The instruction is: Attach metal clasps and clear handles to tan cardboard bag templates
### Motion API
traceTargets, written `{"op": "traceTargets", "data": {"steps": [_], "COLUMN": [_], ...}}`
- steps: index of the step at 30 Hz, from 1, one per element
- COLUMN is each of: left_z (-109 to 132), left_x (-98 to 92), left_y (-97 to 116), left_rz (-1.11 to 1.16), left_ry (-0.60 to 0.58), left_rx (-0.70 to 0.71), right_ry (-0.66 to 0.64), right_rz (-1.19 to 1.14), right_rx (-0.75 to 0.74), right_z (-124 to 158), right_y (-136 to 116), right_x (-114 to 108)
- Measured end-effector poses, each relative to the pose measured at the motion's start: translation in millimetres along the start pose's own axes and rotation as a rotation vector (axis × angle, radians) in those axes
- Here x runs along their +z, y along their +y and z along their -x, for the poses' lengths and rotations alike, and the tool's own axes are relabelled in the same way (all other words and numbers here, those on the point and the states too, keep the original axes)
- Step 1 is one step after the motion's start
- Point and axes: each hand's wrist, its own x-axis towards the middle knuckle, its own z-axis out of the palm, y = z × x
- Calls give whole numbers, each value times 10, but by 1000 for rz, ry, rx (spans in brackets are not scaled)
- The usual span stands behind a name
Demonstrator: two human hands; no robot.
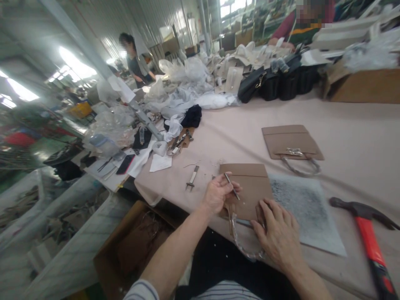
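A brown bag panel [250,183] lies at the table's near edge, with a plastic-wrapped handle [239,237] curving off its near side. My left hand [220,193] is closed around a thin metal rod-like tool [231,186], whose lower tip is over the panel. On the panel's near right corner rests my right hand [278,229], its fingers bent and thumb apart; whether it pinches the panel's edge I cannot make out. A second brown bag panel [290,139] with a metal clasp [294,151] and wrapped handle lies farther right.
A red-and-black claw hammer [368,233] lies at right, beside a dark-speckled pale board [306,212]. A two-pronged metal tool [192,178] is on the left. Black bags [281,81], plastic wrapping [193,79] and a cardboard box [365,85] line the back. Two people are beyond the table.
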Motion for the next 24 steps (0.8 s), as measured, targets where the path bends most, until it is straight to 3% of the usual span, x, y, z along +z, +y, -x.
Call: {"op": "traceTargets", "data": {"steps": [4, 15, 24], "left_z": [83, 180, 160], "left_x": [218, 160, 181], "left_y": [-246, -330, -377], "left_rz": [-146, -421, -514], "left_ry": [6, -27, 4], "left_rx": [57, 179, 229], "right_ry": [-15, 0, -12], "right_rz": [8, 15, 12], "right_rx": [-13, -5, 12], "right_z": [4, -9, 11], "right_y": [2, -43, -38], "right_x": [-4, -49, -40]}}
